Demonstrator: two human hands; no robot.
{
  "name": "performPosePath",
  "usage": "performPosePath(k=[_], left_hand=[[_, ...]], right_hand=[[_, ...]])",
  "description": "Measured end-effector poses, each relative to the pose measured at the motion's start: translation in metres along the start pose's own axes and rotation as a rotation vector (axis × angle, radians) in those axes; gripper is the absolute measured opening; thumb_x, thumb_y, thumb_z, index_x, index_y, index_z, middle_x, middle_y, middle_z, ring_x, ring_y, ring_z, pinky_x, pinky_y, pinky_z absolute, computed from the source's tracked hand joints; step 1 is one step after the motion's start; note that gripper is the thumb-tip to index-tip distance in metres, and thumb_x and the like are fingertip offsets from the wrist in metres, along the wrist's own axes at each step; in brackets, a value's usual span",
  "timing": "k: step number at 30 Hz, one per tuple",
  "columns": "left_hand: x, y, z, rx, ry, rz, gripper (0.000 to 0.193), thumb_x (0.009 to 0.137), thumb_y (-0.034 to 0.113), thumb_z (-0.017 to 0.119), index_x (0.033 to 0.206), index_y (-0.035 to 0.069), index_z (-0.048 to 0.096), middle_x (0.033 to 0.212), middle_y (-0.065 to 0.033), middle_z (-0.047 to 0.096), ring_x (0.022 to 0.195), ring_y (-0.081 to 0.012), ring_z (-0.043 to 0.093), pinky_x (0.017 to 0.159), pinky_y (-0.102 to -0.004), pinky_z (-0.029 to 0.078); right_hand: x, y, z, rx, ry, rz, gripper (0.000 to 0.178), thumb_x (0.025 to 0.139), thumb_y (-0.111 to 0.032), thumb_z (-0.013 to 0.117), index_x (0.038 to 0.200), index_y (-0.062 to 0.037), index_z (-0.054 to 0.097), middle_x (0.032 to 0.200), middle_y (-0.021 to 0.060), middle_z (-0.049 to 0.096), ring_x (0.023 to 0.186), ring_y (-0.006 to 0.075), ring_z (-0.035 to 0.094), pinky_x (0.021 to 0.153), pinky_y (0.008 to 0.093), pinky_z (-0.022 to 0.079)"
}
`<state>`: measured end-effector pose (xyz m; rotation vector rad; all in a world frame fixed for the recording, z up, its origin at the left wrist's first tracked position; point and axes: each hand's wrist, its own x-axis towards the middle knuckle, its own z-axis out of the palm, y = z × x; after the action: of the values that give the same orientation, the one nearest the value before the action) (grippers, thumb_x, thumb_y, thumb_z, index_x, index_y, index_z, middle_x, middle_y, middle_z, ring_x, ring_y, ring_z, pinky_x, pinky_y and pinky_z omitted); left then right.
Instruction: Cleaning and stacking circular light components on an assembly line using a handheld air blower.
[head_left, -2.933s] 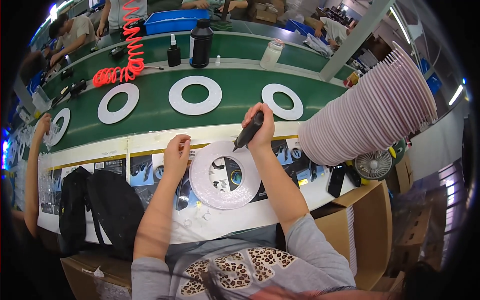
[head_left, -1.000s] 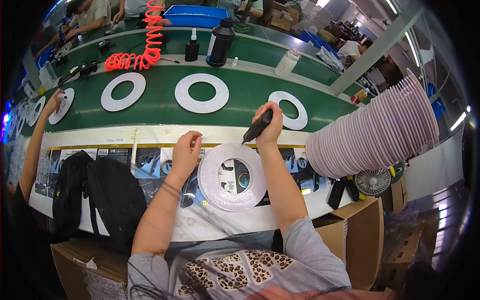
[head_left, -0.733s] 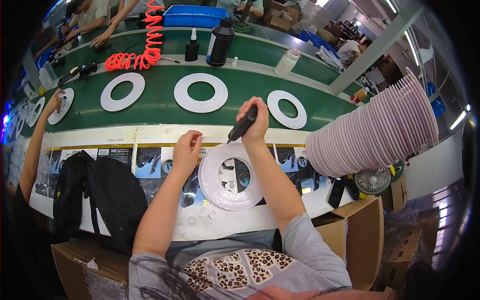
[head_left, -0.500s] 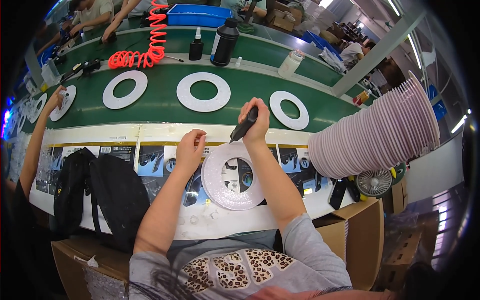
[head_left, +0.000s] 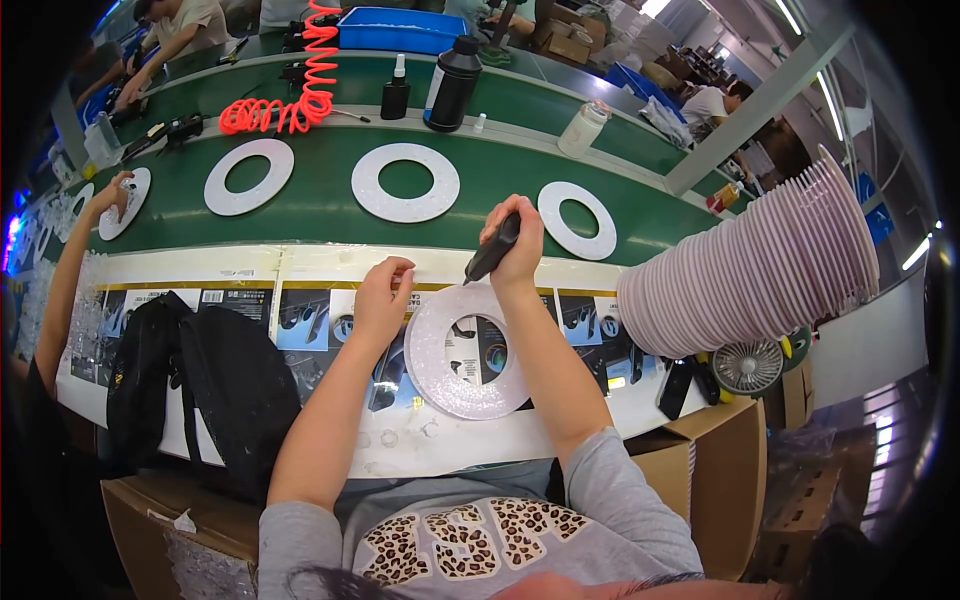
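Right hand (head_left: 518, 250) grips black tool (head_left: 492, 249) — left hand (head_left: 380, 297) steadies ring (head_left: 466, 350).

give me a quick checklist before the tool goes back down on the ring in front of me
1. Right hand grips the black tool: ok, fingers wrapped round it.
2. Tool tip over the ring: ok, it points at the ring's far rim; whether it touches, cannot tell.
3. Ring flat on the bench: ok, it lies flat on the printed sheets.
4. Left hand steadying the ring: not ok, it sits just beside the left rim, contact unclear.
5. Ring stack clear of the work: ok, it leans at the right, apart from the ring.
6. Belt rings out of the way: ok, they lie beyond the bench edge.
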<state>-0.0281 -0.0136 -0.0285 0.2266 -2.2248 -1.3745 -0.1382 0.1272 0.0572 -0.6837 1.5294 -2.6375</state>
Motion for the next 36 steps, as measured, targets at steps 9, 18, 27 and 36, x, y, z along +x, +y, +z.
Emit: performPosePath(k=[9, 18, 27, 36], left_hand=[[0.000, 0.005, -0.001, -0.024, -0.008, -0.031, 0.014, 0.090, 0.014, 0.056, 0.097, 0.003, 0.059, 0.089, -0.0127, 0.065, 0.083, -0.0265, 0.062, 0.073, -0.0354, 0.050], [0.001, 0.003, -0.001, -0.015, -0.008, -0.035, 0.015, 0.090, 0.014, 0.056, 0.097, 0.003, 0.060, 0.090, -0.0128, 0.065, 0.083, -0.0266, 0.062, 0.073, -0.0354, 0.050], [0.001, 0.003, -0.001, -0.021, 0.001, -0.023, 0.014, 0.089, 0.014, 0.056, 0.097, 0.002, 0.060, 0.089, -0.0134, 0.065, 0.082, -0.0271, 0.062, 0.073, -0.0358, 0.050], [0.000, 0.002, -0.001, -0.024, 0.003, -0.031, 0.014, 0.089, 0.014, 0.056, 0.097, 0.003, 0.059, 0.090, -0.0129, 0.065, 0.082, -0.0271, 0.062, 0.072, -0.0360, 0.050]], right_hand=[[-0.021, -0.010, -0.003, 0.041, -0.062, 0.059, 0.041, 0.095, -0.034, 0.037, 0.066, -0.0063, 0.043, 0.052, 0.0055, 0.043, 0.047, 0.0136, 0.042, 0.047, 0.0255, 0.037], [-0.023, -0.013, -0.001, 0.044, -0.080, 0.071, 0.041, 0.095, -0.034, 0.038, 0.064, -0.0075, 0.039, 0.051, 0.0044, 0.039, 0.047, 0.0129, 0.038, 0.045, 0.0246, 0.036], [-0.023, -0.011, -0.001, 0.043, -0.061, 0.083, 0.040, 0.094, -0.034, 0.038, 0.064, -0.0075, 0.040, 0.050, 0.0043, 0.039, 0.046, 0.0130, 0.038, 0.045, 0.0245, 0.036], [-0.031, -0.024, 0.012, -0.001, -0.047, 0.057, 0.040, 0.095, -0.034, 0.037, 0.066, -0.0068, 0.041, 0.053, 0.0057, 0.042, 0.050, 0.0143, 0.042, 0.050, 0.0257, 0.038]])
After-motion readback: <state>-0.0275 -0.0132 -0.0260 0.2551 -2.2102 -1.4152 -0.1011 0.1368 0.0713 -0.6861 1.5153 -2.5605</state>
